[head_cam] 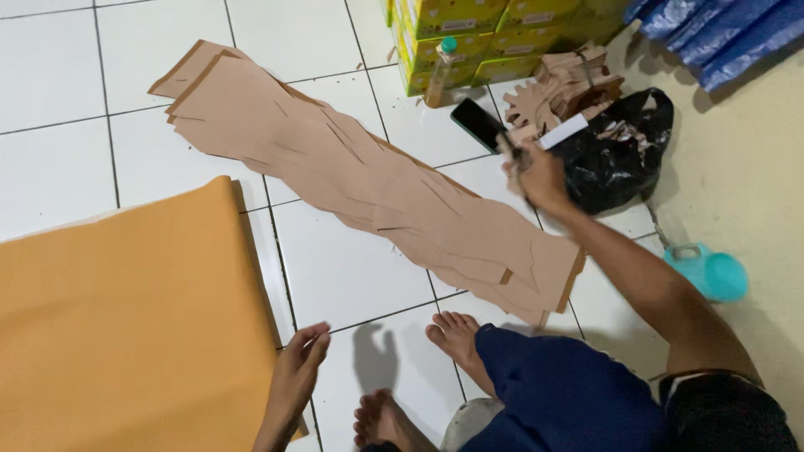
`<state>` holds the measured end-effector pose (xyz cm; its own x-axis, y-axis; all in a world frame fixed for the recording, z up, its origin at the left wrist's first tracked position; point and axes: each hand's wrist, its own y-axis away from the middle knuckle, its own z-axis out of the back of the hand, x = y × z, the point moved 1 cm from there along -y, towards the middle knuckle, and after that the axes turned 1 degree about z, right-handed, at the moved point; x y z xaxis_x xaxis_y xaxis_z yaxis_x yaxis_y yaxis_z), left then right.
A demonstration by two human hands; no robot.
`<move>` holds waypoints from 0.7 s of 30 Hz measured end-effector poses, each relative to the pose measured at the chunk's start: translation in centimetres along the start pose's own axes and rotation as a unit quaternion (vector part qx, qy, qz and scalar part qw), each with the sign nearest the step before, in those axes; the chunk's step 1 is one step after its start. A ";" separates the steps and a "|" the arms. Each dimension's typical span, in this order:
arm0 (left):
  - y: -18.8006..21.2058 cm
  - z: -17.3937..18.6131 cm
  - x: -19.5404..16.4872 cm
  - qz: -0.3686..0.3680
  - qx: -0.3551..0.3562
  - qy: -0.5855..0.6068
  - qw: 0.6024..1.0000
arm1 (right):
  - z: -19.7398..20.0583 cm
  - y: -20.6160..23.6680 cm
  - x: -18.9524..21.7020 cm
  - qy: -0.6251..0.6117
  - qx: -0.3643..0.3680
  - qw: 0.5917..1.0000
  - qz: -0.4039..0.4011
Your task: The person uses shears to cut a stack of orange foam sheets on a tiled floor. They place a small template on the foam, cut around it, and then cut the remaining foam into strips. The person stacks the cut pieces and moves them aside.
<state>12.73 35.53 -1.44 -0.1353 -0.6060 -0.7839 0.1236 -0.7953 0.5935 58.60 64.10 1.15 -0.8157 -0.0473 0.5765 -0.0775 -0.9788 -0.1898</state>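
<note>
My left hand point(295, 372) rests with fingers apart on the right edge of a large orange sheet point(126, 326) lying on the white tiled floor. My right hand point(536, 172) is stretched out to the far right and closed around a small dark tool point(512, 151), what kind I cannot tell. It hovers between a black phone point(477, 123) and a black plastic bag point(615, 155). A long pile of overlapping brown cardboard strips point(368, 180) runs diagonally across the floor between both hands. My bare feet point(452, 335) are beside it.
Yellow-green boxes point(456, 33) are stacked at the back, with a bottle point(441, 71) with a green cap in front. Toothed cardboard cutouts point(561, 88) and a white strip point(563, 131) lie by the bag. A teal cup point(712, 272) lies right; blue plastic point(720, 25) fills the corner.
</note>
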 end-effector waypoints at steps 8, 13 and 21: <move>3.1 2.4 12.5 -0.025 -0.230 -0.112 0.966 | 2.0 -10.2 -6.6 -0.011 -0.118 0.992 0.044; 1.6 2.0 13.7 -0.075 -0.318 -0.319 0.890 | -4.8 -1.4 0.9 0.047 0.101 0.991 0.073; -0.1 3.1 16.7 -0.068 -0.386 -0.410 0.824 | -7.1 4.6 23.3 0.086 0.323 0.895 0.294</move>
<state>7.38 25.43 -13.99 -0.7787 -0.5713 -0.2594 0.5980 -0.8009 -0.0312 35.15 59.89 8.02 -0.6873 -0.6154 0.3858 0.6970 -0.7082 0.1120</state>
